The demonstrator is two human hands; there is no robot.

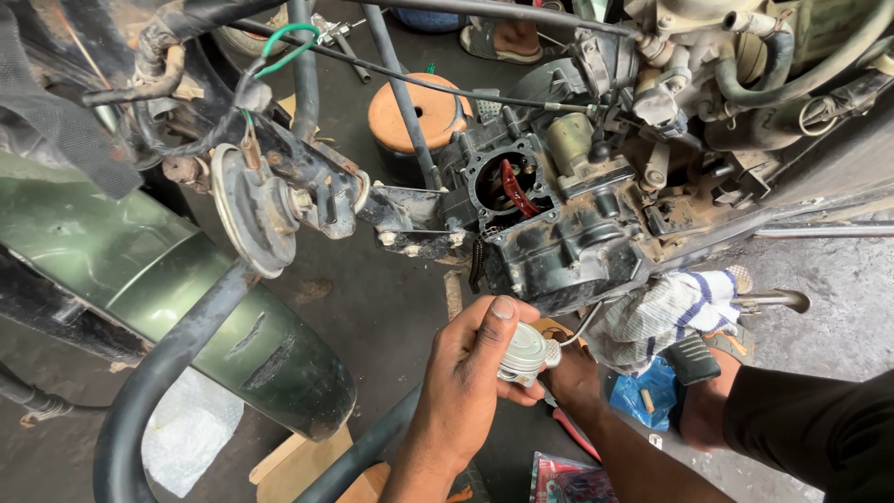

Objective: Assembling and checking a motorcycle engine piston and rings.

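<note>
My left hand [466, 373] grips a small grey metal piston [523, 352] below a stripped motorcycle engine. My right hand [570, 374] sits just right of the piston, touching its side, fingers partly hidden behind it. Red-handled pliers [575, 430] lie under my right wrist; whether the hand holds them I cannot tell. Above, the black engine block [559, 242] shows an open round cylinder bore [503, 186] with a red part inside.
A striped white-and-blue rag [666, 312] hangs over the footpeg. A green fender [168, 279] and black frame tube [158, 382] fill the left. An orange-topped round stool [419, 112] stands behind the frame. Cardboard [298, 466] lies on the oily floor.
</note>
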